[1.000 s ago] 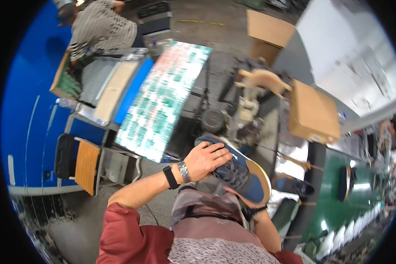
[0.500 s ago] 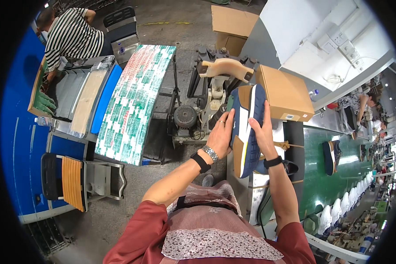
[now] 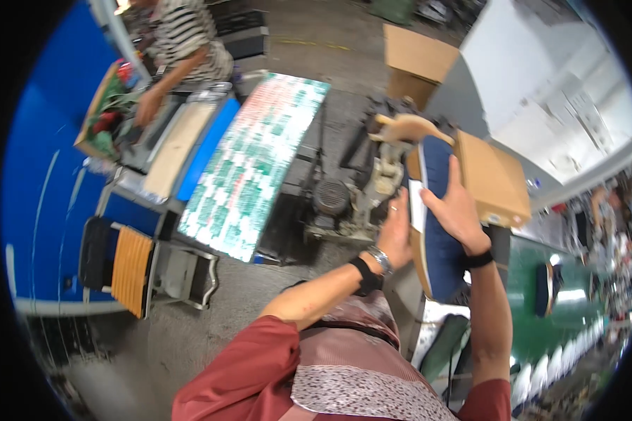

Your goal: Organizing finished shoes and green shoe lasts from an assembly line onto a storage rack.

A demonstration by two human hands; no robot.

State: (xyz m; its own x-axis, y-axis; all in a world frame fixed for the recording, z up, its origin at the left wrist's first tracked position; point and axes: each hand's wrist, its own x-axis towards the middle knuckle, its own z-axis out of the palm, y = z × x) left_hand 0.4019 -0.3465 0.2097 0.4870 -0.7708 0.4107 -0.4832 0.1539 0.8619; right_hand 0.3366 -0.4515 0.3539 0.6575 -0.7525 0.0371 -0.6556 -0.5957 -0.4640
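Observation:
Between my two hands I hold a navy shoe [image 3: 442,245] with a tan and white side, tipped so that its long navy underside faces up. My left hand [image 3: 397,235] presses its left side, fingers pointing away from me, with a ring and a metal watch showing. My right hand [image 3: 460,214] lies over the right of the underside, thumb stretched across it toward the left edge. The shoe's upper is mostly hidden. Just beyond the shoe stand a machine with a curved tan pad [image 3: 414,128] and a brown cardboard box [image 3: 495,179].
At left is a table topped with a green-and-white patterned sheet [image 3: 256,168]; a slatted chair [image 3: 130,270] stands nearer. A person in a striped shirt [image 3: 182,35] reaches into a tray. On the right, a green conveyor [image 3: 527,319] carries another dark shoe [image 3: 544,289] and several white shoes.
The shoe has turned in my hands, showing more underside and less side. My right thumb lies further across it. The whole view has swung, and the striped-shirted person now reaches into the tray.

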